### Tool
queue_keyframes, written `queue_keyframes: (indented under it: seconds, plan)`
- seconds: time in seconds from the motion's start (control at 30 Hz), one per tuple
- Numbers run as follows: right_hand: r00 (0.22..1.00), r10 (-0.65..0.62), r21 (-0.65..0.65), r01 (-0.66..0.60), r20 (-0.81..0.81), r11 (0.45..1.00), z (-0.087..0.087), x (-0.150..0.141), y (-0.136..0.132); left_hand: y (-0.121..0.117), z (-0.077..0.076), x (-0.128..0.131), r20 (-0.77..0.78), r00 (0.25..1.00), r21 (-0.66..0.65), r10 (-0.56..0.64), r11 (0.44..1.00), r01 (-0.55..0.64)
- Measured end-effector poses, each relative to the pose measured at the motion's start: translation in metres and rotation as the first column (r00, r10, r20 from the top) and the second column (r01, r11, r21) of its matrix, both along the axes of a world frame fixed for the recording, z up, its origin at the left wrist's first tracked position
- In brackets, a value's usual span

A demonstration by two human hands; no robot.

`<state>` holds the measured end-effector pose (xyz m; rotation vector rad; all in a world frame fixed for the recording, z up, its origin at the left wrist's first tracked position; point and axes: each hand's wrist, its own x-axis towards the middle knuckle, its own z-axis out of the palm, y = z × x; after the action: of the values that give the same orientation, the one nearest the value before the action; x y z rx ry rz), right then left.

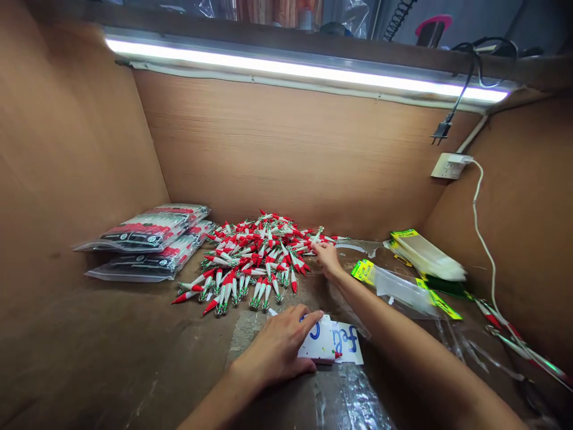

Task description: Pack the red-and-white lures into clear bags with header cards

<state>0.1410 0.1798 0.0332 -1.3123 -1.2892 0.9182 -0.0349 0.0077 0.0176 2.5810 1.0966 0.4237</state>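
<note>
A heap of red-and-white squid jigs (250, 254) with green-tinged hook crowns lies in the middle of the bench. My right hand (327, 258) reaches to the heap's right edge, its fingers closed on a squid jig (317, 234) whose hook end points up. Nearer to me, my left hand (282, 340) grips a white block (320, 343) with blue handwriting, thumb low and fingers over the top. A small red tip (337, 355) shows at the block's right edge. Beside it lies a white paper card (351, 343) with blue letters.
Filled clear bags (147, 230) are stacked at the left wall. On the right lie clear packets with yellow headers (398, 286) and a further packet stack (425, 254). A white cable (478, 221) runs down from an outlet (447, 166); a black plug (442, 130) hangs above.
</note>
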Motion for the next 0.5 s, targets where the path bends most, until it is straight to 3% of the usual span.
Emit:
queue_keyframes:
  seconds: [0.17,0.27,0.37,0.5]
  plan:
    - [0.979,0.139,-0.090,-0.153,-0.147,0.984,-0.004,0.068,-0.055,0.000,0.001,0.000,0.000,1.000,-0.016,0.007,1.000,-0.007]
    - [0.878,0.245,-0.165,-0.336,-0.411,0.927,-0.015,0.103,-0.094,0.001,0.001,-0.001,0.004,1.000,-0.034,0.003,0.999,-0.003]
    - [0.798,0.236,-0.206,-0.406,-0.554,0.890,-0.027,0.121,-0.121,0.004,0.001,-0.001,0.014,1.000,-0.063,0.012,0.998,-0.011]
    - [0.771,0.194,-0.215,-0.395,-0.607,0.893,-0.039,0.124,-0.132,0.007,0.002,0.000,0.005,1.000,-0.104,0.011,0.995,-0.010]
